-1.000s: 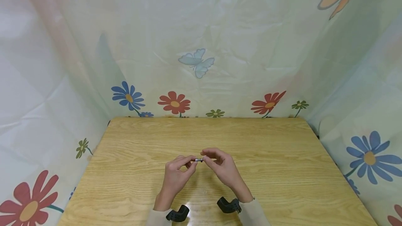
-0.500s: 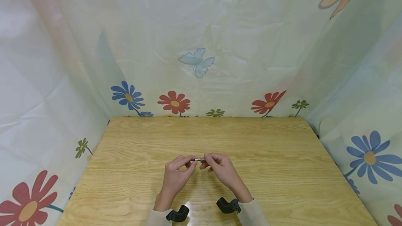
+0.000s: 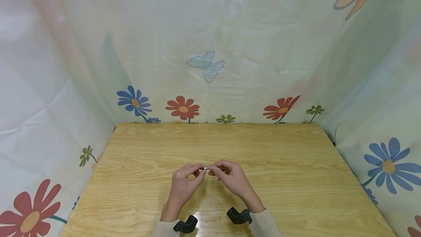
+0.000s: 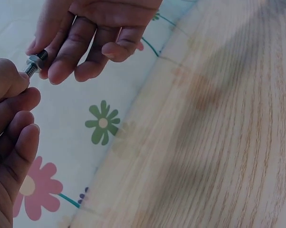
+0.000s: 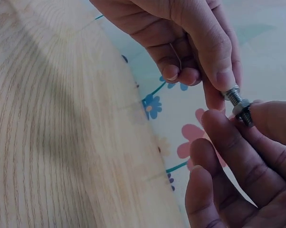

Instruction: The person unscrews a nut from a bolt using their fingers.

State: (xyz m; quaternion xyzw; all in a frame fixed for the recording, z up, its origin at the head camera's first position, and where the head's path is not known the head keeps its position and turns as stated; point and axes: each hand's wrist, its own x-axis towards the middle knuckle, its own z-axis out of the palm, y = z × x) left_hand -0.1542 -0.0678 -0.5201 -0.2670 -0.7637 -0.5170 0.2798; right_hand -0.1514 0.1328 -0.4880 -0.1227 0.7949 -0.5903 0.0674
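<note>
Above the table, my left hand point(image 3: 185, 185) pinches a metal bolt point(image 5: 234, 96) by its head between thumb and forefinger. The bolt's head is mostly covered by those fingertips. A hex nut point(image 5: 241, 107) sits on the threaded shank towards the free end, with some thread showing on both sides of it. My right hand point(image 3: 232, 179) pinches the nut between thumb and forefinger, the other fingers loosely bent below. In the left wrist view, the nut point(image 4: 37, 60) shows right at the right thumb's tip, and the dark bolt end point(image 4: 43, 54) pokes out past it.
A wood-grain table point(image 3: 158, 145) lies under both hands. Curtains printed with flowers and butterflies point(image 3: 207, 65) surround it at the back and both sides. Black wrist mounts point(image 3: 186, 224) are strapped over the light sleeves point(image 3: 265, 223).
My right forefinger was raised off the bolt a second ago; it has since come down, and the right fingertips have shifted slightly left along the bolt. The left hand holds still.
</note>
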